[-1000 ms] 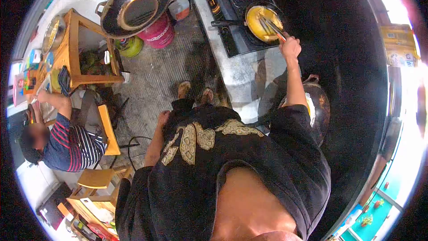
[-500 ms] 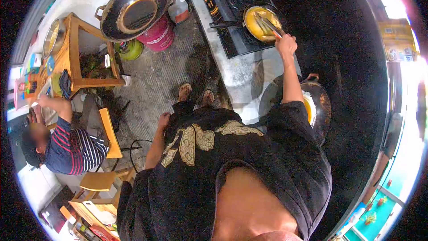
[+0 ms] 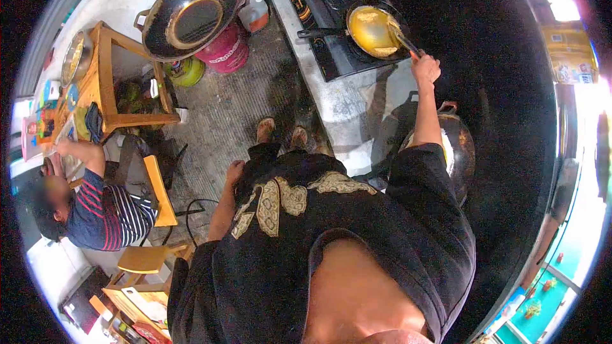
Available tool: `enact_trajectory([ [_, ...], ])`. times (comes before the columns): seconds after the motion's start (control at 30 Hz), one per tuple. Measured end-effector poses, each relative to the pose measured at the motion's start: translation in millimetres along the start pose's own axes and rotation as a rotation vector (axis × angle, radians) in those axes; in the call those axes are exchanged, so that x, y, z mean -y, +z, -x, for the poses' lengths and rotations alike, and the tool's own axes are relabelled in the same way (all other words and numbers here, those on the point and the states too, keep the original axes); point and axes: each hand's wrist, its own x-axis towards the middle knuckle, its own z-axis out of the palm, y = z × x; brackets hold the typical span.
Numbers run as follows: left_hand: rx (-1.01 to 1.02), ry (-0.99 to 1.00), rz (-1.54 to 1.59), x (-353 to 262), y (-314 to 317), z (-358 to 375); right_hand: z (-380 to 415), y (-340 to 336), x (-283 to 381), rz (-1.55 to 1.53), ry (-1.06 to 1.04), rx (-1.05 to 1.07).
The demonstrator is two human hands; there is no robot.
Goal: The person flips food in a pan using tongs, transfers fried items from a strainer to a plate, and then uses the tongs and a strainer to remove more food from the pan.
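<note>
right hand [image 3: 426,70] clamped on utensil [image 3: 406,43], tip at pan [image 3: 320,33]; yellow food [image 3: 368,28] inside, on stove [image 3: 336,65]; left hand [image 3: 235,171] lowered, grip can't tell

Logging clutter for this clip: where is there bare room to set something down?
Bare: the counter between the stove and right wok, partly in shadow; and the floor between counter, table and the person's feet. Crowded: around the pan, with the utensil and right hand there; also the table, holding a bowl and small items.
</note>
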Motion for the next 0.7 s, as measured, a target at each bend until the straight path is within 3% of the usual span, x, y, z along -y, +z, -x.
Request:
enact_trajectory([
  [0.1,0.014,-0.061,0.093,-10.7,-1.2,6.4,3.0,-6.3,13.7,-0.029,-0.055,-0.027],
  [0.2,-0.06,-0.069,-0.007,3.7,15.4,-0.2,1.9,-9.6,28.3,-0.043,-0.13,0.006],
  [0.3,-0.009,0.019,0.08,-9.8,1.0,16.7,2.1,-19.6,41.8,-0.06,-0.184,-0.058],
  [0.4,0.025,-0.072,0.21,11.2,9.7,-1.0,-7.3,-11.3,44.5,-0.096,-0.179,-0.056],
  [0.6,-0.063,0.002,0.249,50.6,29.3,-19.1,-3.4,-23.2,45.2,-0.098,-0.163,-0.063],
  [0.7,0.037,0.028,0.333,36.0,24.7,-8.5,-0.5,-11.4,40.4,-0.111,-0.16,-0.039],
])
